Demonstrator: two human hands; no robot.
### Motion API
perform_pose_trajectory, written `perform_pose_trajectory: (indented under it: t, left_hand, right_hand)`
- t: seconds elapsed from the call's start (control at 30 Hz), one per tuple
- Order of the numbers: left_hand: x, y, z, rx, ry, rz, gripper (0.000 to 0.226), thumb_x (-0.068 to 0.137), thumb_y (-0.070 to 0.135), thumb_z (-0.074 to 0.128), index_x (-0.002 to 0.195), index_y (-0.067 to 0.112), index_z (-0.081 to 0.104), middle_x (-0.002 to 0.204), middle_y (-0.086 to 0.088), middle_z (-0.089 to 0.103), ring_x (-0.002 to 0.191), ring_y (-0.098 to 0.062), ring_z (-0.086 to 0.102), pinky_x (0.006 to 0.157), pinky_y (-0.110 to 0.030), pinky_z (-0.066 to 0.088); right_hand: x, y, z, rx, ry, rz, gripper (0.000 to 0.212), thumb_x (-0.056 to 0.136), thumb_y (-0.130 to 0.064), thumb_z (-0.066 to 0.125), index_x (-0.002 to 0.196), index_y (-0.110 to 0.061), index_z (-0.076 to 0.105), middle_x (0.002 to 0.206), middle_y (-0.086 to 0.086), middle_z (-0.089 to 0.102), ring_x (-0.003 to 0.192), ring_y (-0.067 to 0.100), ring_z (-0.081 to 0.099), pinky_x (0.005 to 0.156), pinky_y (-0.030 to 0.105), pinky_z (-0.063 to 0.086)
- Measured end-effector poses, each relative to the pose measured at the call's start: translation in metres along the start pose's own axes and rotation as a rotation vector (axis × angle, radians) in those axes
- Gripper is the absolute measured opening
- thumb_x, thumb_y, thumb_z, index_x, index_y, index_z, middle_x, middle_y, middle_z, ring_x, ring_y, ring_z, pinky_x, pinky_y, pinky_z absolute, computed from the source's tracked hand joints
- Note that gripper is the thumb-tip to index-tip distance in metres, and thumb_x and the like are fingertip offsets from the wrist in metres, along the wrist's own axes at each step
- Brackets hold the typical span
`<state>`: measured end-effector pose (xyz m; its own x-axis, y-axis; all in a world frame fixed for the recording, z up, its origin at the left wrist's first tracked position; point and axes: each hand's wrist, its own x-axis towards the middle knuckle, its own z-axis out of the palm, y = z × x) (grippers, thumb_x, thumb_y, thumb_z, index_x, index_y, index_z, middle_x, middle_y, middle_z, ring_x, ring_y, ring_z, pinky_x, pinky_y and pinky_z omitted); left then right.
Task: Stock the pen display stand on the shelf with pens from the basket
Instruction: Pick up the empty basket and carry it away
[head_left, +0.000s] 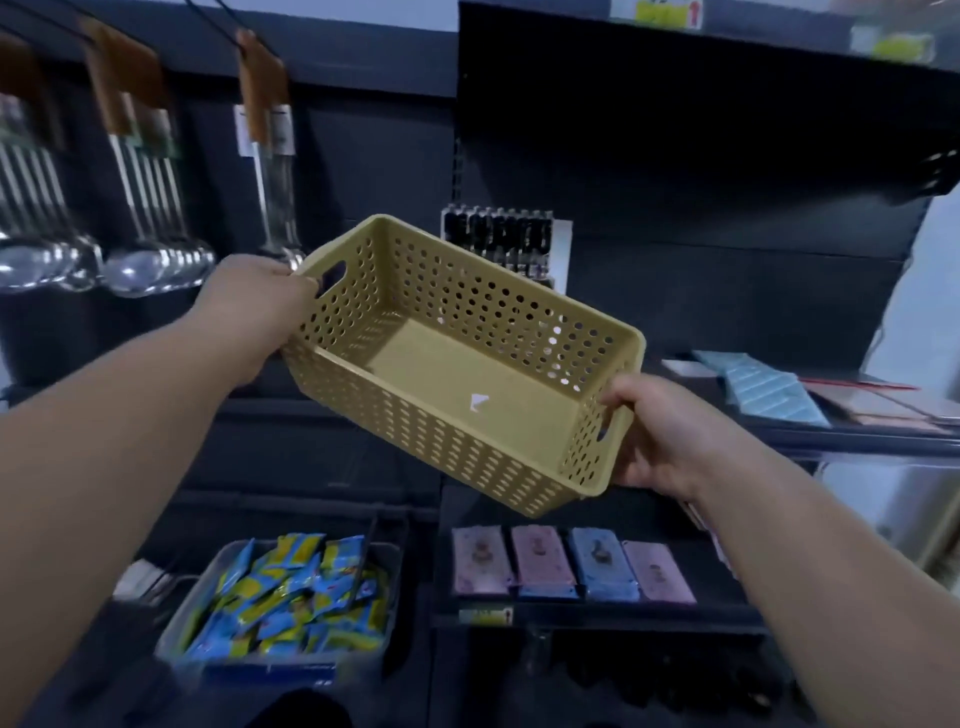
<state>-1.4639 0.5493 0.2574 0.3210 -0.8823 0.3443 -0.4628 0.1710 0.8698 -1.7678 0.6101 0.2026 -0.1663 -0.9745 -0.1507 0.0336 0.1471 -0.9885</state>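
The left hand (260, 306) and right hand (660, 431) each grip an end of the tan basket (457, 364), held in the air, tilted, its long axis running far-left to near-right, before the pen display stand (498, 244).

I have a single feed: wide-angle head cam, facing forward and slightly down at the dark metal shop shelving (701, 171), close up; perforated tan plastic basket (467, 364) sits mid-frame.

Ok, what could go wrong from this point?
The basket is held tilted in the air by the left hand and right hand; its far rim sits in front of the pen display stand and might knock it. Nothing to stock shows inside it, so restocking may stall.
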Motion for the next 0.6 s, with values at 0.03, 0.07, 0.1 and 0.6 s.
perform_pose_trajectory:
  t: [0.03,0.07,0.1,0.6]
  left_hand:
    - [0.000,-0.007,-0.010,0.022,0.006,-0.016,0.019,0.089,0.025,0.059,0.070,0.021,0.059,0.085,-0.007,0.060,0.070,-0.021,0.052,0.061,-0.027,0.039]
    - [0.001,-0.013,-0.019,0.036,0.016,-0.021,0.020,0.089,0.027,0.060,0.070,0.022,0.059,0.088,-0.007,0.062,0.072,-0.021,0.053,0.065,-0.028,0.042]
    - [0.003,-0.020,-0.029,0.051,0.028,-0.023,0.020,0.090,0.030,0.061,0.073,0.019,0.059,0.092,-0.008,0.063,0.077,-0.023,0.056,0.070,-0.030,0.044]
    - [0.008,-0.134,-0.153,0.090,0.261,-0.342,0.011,0.089,0.016,0.054,0.090,0.008,0.062,0.082,-0.012,0.056,0.075,-0.030,0.057,0.067,-0.041,0.056]
  right_hand:
    - [0.001,0.001,0.011,-0.016,-0.019,0.006,0.030,0.085,-0.013,0.046,0.109,-0.014,0.064,0.103,0.011,0.067,0.094,0.027,0.062,0.095,0.058,0.048]
    - [0.004,0.003,0.022,-0.030,-0.038,0.009,0.030,0.085,-0.014,0.047,0.110,-0.014,0.064,0.100,0.010,0.067,0.093,0.026,0.064,0.095,0.057,0.048]
    - [0.006,0.004,0.033,-0.041,-0.053,0.014,0.033,0.086,-0.016,0.048,0.114,-0.014,0.064,0.098,0.009,0.068,0.092,0.026,0.064,0.093,0.055,0.049]
    - [0.050,0.038,0.215,-0.248,-0.265,0.062,0.026,0.094,-0.024,0.050,0.117,-0.016,0.060,0.102,0.011,0.072,0.086,0.028,0.071,0.053,0.035,0.056]
